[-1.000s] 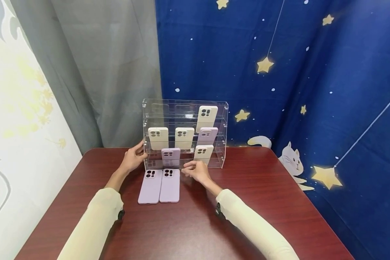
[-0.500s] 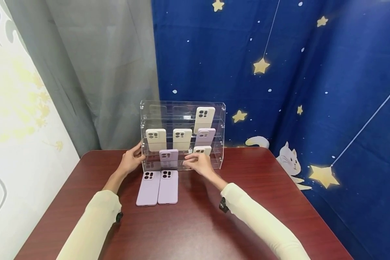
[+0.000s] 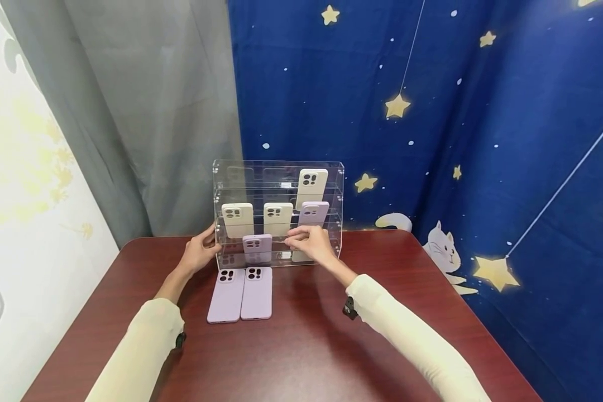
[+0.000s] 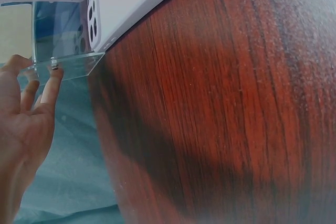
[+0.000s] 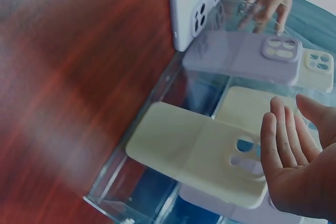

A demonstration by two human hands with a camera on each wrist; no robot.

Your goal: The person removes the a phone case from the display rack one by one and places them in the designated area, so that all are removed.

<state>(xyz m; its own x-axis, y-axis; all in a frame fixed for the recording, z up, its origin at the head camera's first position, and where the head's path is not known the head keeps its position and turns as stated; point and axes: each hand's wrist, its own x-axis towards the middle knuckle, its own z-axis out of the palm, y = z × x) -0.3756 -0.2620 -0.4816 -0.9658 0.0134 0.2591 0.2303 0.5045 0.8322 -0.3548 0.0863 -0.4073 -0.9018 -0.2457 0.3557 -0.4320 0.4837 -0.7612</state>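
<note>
A clear tiered display stand [image 3: 278, 174] holds several cream and lilac phone cases. My left hand [image 3: 201, 249] touches the stand's left side panel; in the left wrist view its fingers [image 4: 51, 88] are spread along that edge. My right hand [image 3: 311, 243] is in front of the stand's lower right, thumb and fingers apart with nothing between them in the right wrist view. Behind it, a cream phone case [image 5: 181, 142] leans in the bottom tier, partly hidden in the head view. A lilac phone case [image 3: 257, 249] stands left of it in the same tier.
Two lilac phone cases lie side by side on the table just before the stand, a left one [image 3: 226, 298] and a right one [image 3: 257, 296]. Other cases fill upper slots, including a cream one [image 3: 312, 187] at top right. Curtains [image 3: 181, 111] hang close behind the table [image 3: 397, 335].
My right hand has risen from the stand's bottom front edge to in front of the lower right cream phone case, now covering its top. The left hand stays at the side panel.
</note>
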